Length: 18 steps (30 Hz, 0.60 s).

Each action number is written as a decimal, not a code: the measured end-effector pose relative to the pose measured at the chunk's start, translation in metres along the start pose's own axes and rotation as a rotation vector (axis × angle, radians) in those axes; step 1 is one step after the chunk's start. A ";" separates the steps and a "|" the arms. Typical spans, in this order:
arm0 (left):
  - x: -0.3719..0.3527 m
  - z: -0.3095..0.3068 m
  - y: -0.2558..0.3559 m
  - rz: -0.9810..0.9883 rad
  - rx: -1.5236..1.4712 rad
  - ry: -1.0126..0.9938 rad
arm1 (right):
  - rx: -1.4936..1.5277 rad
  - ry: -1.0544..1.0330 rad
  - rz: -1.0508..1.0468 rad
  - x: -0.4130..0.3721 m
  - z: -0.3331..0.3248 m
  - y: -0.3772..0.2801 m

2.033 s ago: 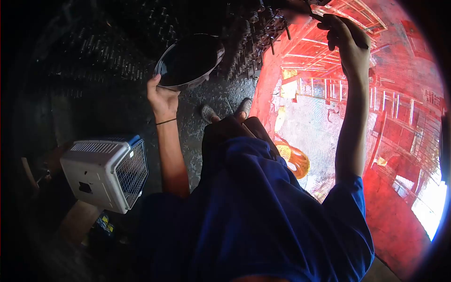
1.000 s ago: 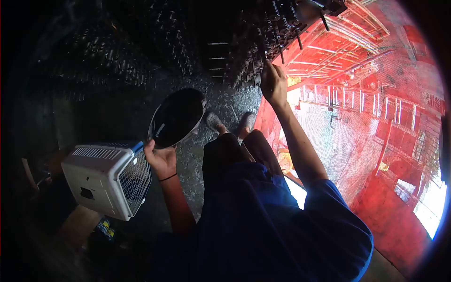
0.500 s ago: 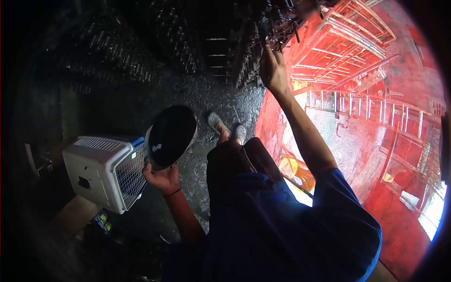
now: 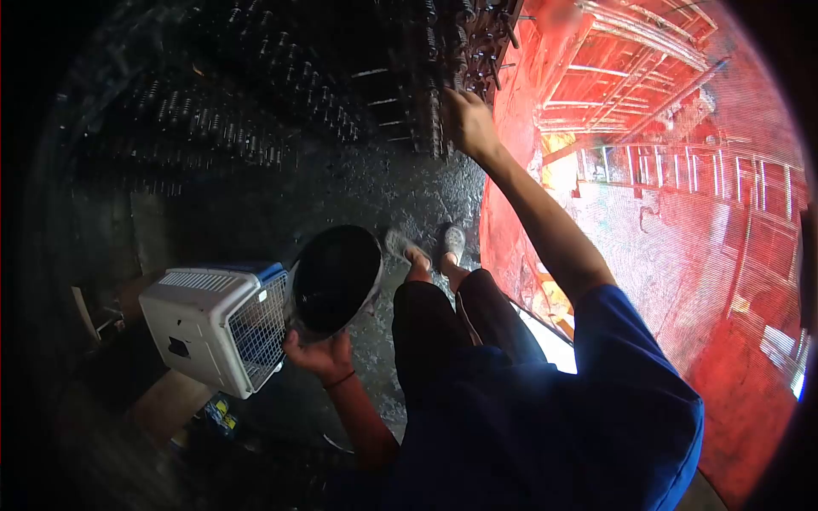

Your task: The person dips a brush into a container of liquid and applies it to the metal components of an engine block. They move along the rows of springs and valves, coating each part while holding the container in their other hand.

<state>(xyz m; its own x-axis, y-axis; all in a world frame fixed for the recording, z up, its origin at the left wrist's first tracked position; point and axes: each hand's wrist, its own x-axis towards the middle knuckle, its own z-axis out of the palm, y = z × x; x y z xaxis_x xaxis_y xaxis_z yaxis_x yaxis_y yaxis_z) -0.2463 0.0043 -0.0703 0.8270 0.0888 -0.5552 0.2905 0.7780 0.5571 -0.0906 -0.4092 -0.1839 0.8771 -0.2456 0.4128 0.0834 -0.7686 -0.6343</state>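
Note:
My left hand (image 4: pixel 325 356) grips the lower edge of a round dark bowl (image 4: pixel 336 279) with a pale outer side, its mouth tilted up toward me. The inside is too dark to make out. Raised ahead, my right hand (image 4: pixel 469 126) is closed against a strand of small coil-like pieces (image 4: pixel 434 123) that hangs from a dark rack. Whatever sits between those fingertips is too small and hidden to name. More hanging strands (image 4: pixel 464 38) surround the hand above.
To the left stands a pet carrier (image 4: pixel 192 324) with a wire door, close to the bowl. Further rows of hanging coil-like pieces (image 4: pixel 213 119) fill the dark upper left. A red mesh sheet (image 4: pixel 665 247) lines the right side. The floor (image 4: pixel 400 192) looks wet and dark.
My right hand has moved left and slightly lower along the hanging strands. The bowl and carrier appear further right and lower as the view shifts, and my feet have moved apart.

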 end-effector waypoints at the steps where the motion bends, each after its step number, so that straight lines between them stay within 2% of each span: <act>1: 0.000 0.003 -0.002 0.009 -0.005 -0.009 | -0.008 0.077 0.037 -0.006 -0.003 0.006; 4: -0.005 0.007 0.001 0.017 0.021 -0.004 | 0.104 0.333 0.040 -0.004 -0.019 0.005; 7: -0.002 0.005 0.002 0.003 0.037 -0.017 | 0.198 0.397 0.023 0.020 -0.014 0.005; 9: -0.002 0.009 0.005 -0.008 0.065 -0.049 | 0.155 0.317 0.024 0.023 -0.005 0.007; 12: -0.005 0.016 0.006 0.034 0.086 -0.013 | 0.162 0.426 0.038 0.018 -0.012 0.016; 14: -0.005 0.016 0.004 0.042 0.075 0.001 | 0.351 0.483 0.295 0.006 -0.019 0.015; 15: -0.006 0.016 0.005 0.043 0.069 0.008 | 0.334 0.555 0.320 0.011 -0.023 0.018; 18: -0.006 0.017 0.002 0.047 0.080 0.007 | 0.374 0.515 0.388 0.027 -0.024 0.024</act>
<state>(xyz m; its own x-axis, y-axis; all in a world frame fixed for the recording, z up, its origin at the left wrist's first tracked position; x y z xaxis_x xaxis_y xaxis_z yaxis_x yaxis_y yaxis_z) -0.2429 -0.0054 -0.0553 0.8375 0.1286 -0.5311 0.2890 0.7207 0.6302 -0.0765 -0.4486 -0.1720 0.5510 -0.7750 0.3096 0.0490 -0.3403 -0.9390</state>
